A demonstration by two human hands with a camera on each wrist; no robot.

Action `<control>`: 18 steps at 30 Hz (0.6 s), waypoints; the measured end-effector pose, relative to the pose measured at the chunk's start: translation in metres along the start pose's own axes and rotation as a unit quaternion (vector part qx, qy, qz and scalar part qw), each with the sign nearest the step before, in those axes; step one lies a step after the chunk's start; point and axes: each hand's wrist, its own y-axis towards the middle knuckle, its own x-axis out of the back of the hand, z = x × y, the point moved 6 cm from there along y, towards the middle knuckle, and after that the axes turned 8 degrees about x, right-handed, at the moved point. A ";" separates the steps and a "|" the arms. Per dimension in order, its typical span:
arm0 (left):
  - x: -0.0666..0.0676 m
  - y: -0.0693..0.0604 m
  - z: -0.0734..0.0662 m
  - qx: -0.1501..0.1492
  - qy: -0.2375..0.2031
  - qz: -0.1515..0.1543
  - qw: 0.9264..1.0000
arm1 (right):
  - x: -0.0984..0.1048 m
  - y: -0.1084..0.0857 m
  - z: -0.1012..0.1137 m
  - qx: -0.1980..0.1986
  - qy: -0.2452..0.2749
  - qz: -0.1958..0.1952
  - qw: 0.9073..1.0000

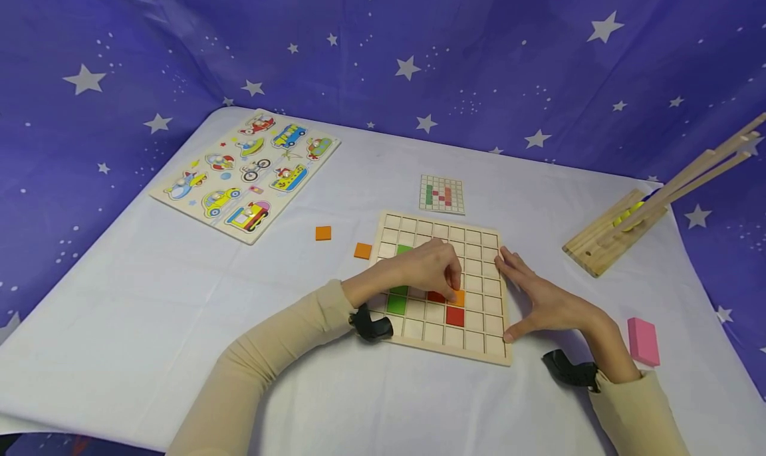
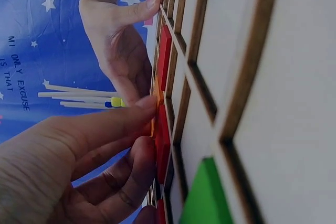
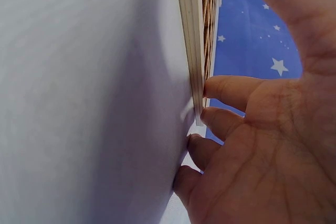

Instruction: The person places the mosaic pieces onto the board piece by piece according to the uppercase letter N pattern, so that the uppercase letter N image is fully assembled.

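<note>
A wooden grid board (image 1: 445, 356) lies on the white tabletop. Between thumb and fingers, my left hand (image 1: 427, 266) pinches an orange square tile (image 1: 458, 298) at a cell of the board. Beside that tile are a red tile (image 1: 455, 316) nearer me and another red one partly under the hand. Green tiles (image 1: 396, 304) sit in cells to the left, some hidden by the left arm. My right hand (image 1: 541, 300) touches the board's right edge with thumb and fingertips, fingers spread; the right wrist view shows fingers (image 3: 231, 92) against the board's side (image 3: 191, 35).
Two loose orange tiles (image 1: 323, 233) lie left of the board. A pattern card (image 1: 441, 195) is behind it. A vehicle puzzle (image 1: 245, 177) lies at back left. On the right stand a wooden rod stand (image 1: 616, 233) and a pink block (image 1: 643, 342).
</note>
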 end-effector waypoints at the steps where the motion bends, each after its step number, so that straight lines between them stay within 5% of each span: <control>1: 0.000 0.000 0.000 -0.002 0.000 0.000 1.000 | 0.000 0.000 0.000 0.000 0.000 0.000 1.000; 11: 0.008 -0.002 0.002 -0.007 0.006 -0.017 1.000 | 0.000 0.000 0.000 -0.003 0.004 0.001 1.000; 18: 0.041 -0.013 0.030 0.025 -0.051 -0.036 0.998 | 0.000 0.000 0.000 -0.001 0.004 0.000 1.000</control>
